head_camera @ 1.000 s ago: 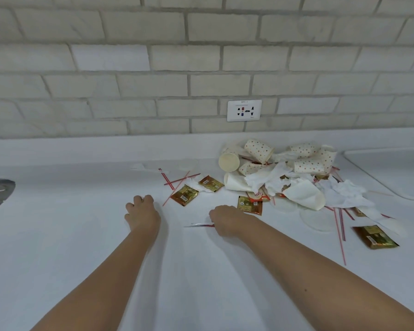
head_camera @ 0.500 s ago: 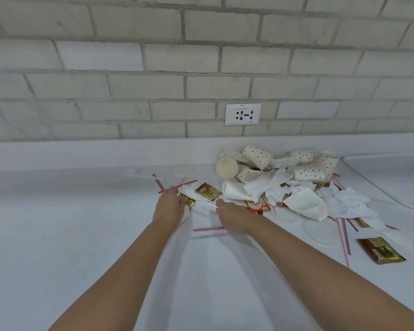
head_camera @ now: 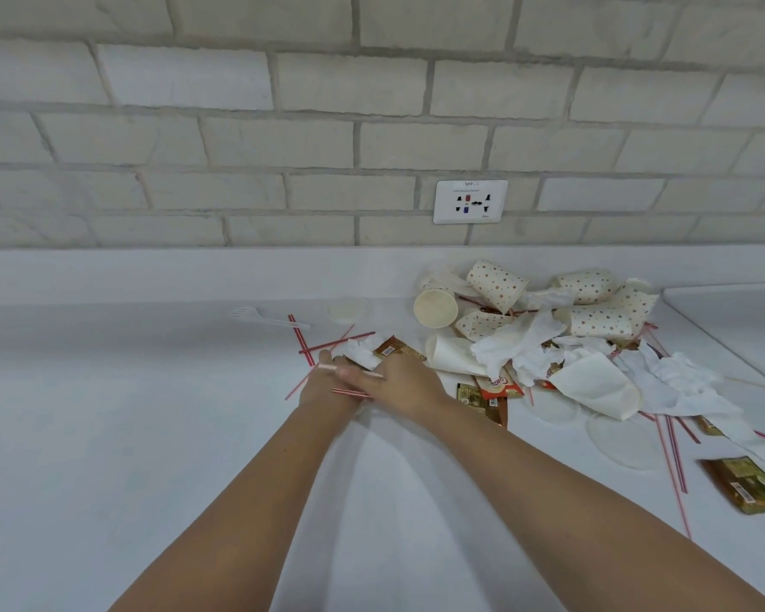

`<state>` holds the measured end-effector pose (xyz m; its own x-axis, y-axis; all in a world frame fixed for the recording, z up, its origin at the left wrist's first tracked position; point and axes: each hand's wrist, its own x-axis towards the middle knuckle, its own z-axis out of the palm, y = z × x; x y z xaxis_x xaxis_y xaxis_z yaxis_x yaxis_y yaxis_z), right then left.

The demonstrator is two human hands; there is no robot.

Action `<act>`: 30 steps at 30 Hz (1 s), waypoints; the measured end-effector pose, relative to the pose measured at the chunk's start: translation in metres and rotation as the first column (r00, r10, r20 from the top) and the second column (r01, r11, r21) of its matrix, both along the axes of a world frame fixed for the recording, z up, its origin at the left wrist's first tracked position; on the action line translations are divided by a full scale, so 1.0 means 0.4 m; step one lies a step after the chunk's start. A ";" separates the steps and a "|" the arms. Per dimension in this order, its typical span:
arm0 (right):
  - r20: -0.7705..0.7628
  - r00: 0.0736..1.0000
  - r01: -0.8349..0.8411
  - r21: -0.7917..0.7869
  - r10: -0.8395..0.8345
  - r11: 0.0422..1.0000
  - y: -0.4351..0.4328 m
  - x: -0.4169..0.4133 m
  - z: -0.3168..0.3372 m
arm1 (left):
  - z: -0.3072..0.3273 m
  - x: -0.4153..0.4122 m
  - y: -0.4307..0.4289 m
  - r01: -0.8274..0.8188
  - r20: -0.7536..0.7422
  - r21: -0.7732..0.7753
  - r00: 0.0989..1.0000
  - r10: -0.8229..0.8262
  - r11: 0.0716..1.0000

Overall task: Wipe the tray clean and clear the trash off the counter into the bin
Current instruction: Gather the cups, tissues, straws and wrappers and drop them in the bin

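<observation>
Hands are now drawn together beside the trash pile (head_camera: 526, 346) on the desk (head_camera: 151, 435): a straw (head_camera: 350, 371) is pinched by the right hand (head_camera: 405, 384), the left hand's (head_camera: 323, 386) fingers obscured. Loosely held straws could be dropped.

Both bare forearms (head_camera: 248, 501) reach up from lower frame, converging at centre. Left hand (head_camera: 323, 387) and right hand (head_camera: 405, 384) touch, fingers overlapping; grips unclear.
</observation>
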<state>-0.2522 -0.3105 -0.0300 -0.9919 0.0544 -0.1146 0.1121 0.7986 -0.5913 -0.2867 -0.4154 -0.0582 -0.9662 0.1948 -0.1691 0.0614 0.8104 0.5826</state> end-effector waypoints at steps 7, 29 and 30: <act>-0.024 0.997 -0.078 -0.086 0.076 0.993 0.015 -0.024 -0.001 | 0.000 -0.006 -0.004 0.006 -0.048 -0.096 0.999 -0.011 0.995; 0.155 0.986 0.017 0.232 -0.054 0.973 -0.004 -0.066 -0.027 | -0.033 0.018 -0.031 -0.070 -0.255 0.020 0.964 0.073 0.997; 0.149 0.987 0.025 0.176 -0.052 0.984 0.006 -0.049 -0.028 | -0.035 0.022 -0.031 -0.075 -0.257 0.015 0.963 0.076 0.997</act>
<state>-0.2718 -0.3081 -0.0412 -0.9601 0.1248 -0.2501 0.2234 0.8805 -0.4181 -0.2779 -0.4276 -0.0724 -0.9889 0.1196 0.0880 0.1484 0.8154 0.5595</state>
